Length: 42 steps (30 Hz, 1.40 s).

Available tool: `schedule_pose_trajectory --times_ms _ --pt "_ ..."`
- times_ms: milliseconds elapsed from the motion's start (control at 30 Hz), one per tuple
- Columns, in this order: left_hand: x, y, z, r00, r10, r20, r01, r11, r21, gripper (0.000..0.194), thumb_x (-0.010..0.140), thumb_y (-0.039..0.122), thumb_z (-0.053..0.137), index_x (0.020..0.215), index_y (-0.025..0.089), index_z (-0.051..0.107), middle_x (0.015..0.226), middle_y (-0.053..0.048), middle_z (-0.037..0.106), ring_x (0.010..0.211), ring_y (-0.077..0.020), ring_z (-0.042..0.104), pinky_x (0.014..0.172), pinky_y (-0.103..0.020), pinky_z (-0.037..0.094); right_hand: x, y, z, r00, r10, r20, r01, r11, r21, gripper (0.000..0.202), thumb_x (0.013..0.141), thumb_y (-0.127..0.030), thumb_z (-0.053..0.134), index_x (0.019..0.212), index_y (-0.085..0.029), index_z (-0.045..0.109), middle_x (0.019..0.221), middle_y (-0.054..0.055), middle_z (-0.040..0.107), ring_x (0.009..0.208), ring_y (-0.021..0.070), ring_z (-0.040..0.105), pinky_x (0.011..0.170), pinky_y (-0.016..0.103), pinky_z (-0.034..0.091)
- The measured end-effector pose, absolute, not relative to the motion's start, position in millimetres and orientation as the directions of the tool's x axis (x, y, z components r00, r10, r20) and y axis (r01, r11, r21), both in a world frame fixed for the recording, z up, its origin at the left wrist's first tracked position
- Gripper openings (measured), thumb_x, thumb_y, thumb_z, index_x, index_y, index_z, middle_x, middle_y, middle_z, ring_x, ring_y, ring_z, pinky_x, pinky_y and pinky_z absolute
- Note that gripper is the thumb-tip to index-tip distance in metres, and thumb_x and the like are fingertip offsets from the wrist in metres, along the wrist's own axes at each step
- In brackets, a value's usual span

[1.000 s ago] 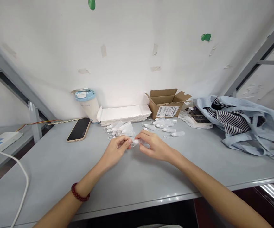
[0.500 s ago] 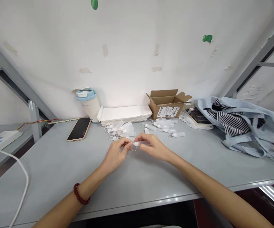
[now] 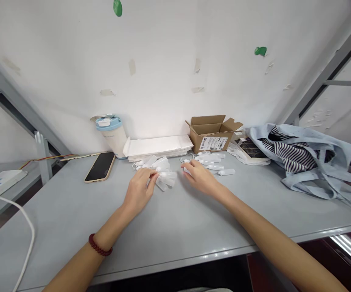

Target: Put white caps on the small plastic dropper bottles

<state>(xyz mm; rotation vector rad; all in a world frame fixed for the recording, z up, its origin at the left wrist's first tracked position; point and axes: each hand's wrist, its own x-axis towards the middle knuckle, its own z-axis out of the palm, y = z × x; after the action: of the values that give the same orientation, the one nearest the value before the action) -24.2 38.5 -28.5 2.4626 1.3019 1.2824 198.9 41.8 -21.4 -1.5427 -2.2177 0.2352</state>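
Small translucent squeeze bottles with thin looped cap straps lie in two groups. My left hand (image 3: 140,184) pinches the tip end of one squeeze bottle (image 3: 167,177) at the left group, its body pointing right. Others of that group (image 3: 161,163) fan out around and behind the fingers. To the right, my right hand (image 3: 202,177) hovers by the near left edge of the second group of bottles (image 3: 214,166). Its fingers are apart, and I see nothing between them. One bottle (image 3: 226,172) lies at that group's right end.
Behind the bottles are a stack of white envelopes (image 3: 160,146) and an open cardboard box (image 3: 213,142). A lidded cup (image 3: 114,138) and a phone (image 3: 100,167) are at the left. A light blue cloth bag (image 3: 303,158) rests at the right. A white cable (image 3: 31,231) crosses the left edge.
My hands have moved apart from the bottle they were both working on. The left hand has brought a bottle to the left group; the right has shifted toward the right group and opened.
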Motion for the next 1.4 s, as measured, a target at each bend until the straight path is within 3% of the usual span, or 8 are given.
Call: schedule_pose_trajectory --times_ms 67,133,467,633,733,900,1100,1400 --pt "-27.7 43.2 -33.2 0.323 0.709 0.627 0.677 -0.636 0.370 0.017 0.090 0.024 0.043 0.083 0.018 0.058 0.077 -0.004 0.061 0.074 -0.0175 0.052 0.066 -0.029 0.042 201.4 44.1 -25.3 -0.295 0.935 0.200 0.905 0.340 -0.255 0.025 0.091 -0.022 0.043 0.110 -0.017 0.057 0.097 0.011 0.051 0.085 0.0198 0.052 0.073 0.031 0.040" --pt "-29.4 45.6 -36.3 0.349 0.729 0.589 0.699 -0.621 0.354 0.017 0.089 0.024 0.043 0.083 0.019 0.058 0.078 -0.004 0.060 0.077 -0.0189 0.052 0.065 -0.029 0.042 201.8 44.6 -26.7 -0.285 0.945 0.160 0.924 0.315 -0.217 0.025 0.091 -0.024 0.043 0.111 -0.018 0.058 0.096 0.011 0.050 0.084 0.0200 0.053 0.072 0.030 0.040" --pt "-27.1 41.7 -32.1 0.377 0.791 0.481 0.722 -0.576 0.383 0.018 0.088 0.027 0.043 0.084 0.019 0.060 0.077 -0.005 0.060 0.080 -0.0218 0.052 0.068 -0.032 0.042 201.2 43.2 -23.0 -0.189 0.973 0.132 0.939 0.219 -0.266 0.008 0.087 -0.020 0.050 0.088 -0.017 0.058 0.089 0.010 0.054 0.078 0.0201 0.053 0.060 0.026 0.034" --pt "-25.9 39.7 -30.3 0.348 0.804 0.483 0.717 -0.560 0.416 0.018 0.087 0.025 0.043 0.083 0.019 0.060 0.075 -0.005 0.060 0.078 -0.0214 0.052 0.064 -0.030 0.040 205.3 46.4 -21.9 -0.135 0.976 0.170 0.917 0.188 -0.352 0.001 0.084 -0.019 0.051 0.084 -0.019 0.052 0.071 0.004 0.055 0.065 0.0170 0.050 0.053 0.024 0.025" --pt "-25.6 38.4 -30.0 0.335 0.795 0.506 0.706 -0.567 0.424 0.018 0.087 0.025 0.043 0.083 0.019 0.060 0.075 -0.005 0.061 0.079 -0.0207 0.053 0.064 -0.029 0.041 205.5 46.3 -19.1 -0.108 0.972 0.210 0.855 0.198 -0.480 0.006 0.086 -0.025 0.048 0.089 -0.020 0.049 0.064 0.000 0.053 0.058 0.0157 0.047 0.052 0.024 0.027" --pt "-22.0 33.9 -25.4 0.277 0.832 0.481 0.660 -0.529 0.534 0.020 0.087 0.029 0.045 0.086 0.019 0.062 0.081 -0.006 0.063 0.082 -0.0203 0.055 0.056 -0.025 0.040 195.0 37.4 -9.8 -0.100 0.927 0.362 0.589 0.348 -0.729 0.020 0.089 -0.034 0.043 0.101 -0.018 0.045 0.073 0.000 0.058 0.062 0.0134 0.049 0.054 0.023 0.033" --pt "-17.4 31.2 -10.5 0.117 0.960 0.255 0.367 -0.280 0.887 0.031 0.084 0.043 0.048 0.092 0.017 0.063 0.073 -0.002 0.065 0.073 -0.0166 0.059 0.066 -0.027 0.045 183.0 25.0 -3.6 -0.238 0.895 0.378 0.457 0.447 -0.769 0.022 0.090 -0.034 0.043 0.101 -0.018 0.051 0.078 0.003 0.062 0.069 0.0136 0.053 0.051 0.022 0.032" --pt "-19.4 35.1 -13.9 0.137 0.959 0.250 0.321 -0.281 0.904 0.031 0.079 0.040 0.056 0.098 0.017 0.062 0.085 -0.005 0.065 0.081 -0.0190 0.061 0.071 -0.029 0.046 181.3 20.7 -2.3 -0.271 0.911 0.310 0.388 0.399 -0.831 0.024 0.090 -0.036 0.043 0.096 -0.018 0.058 0.072 0.000 0.059 0.069 0.0127 0.054 0.053 0.022 0.034"
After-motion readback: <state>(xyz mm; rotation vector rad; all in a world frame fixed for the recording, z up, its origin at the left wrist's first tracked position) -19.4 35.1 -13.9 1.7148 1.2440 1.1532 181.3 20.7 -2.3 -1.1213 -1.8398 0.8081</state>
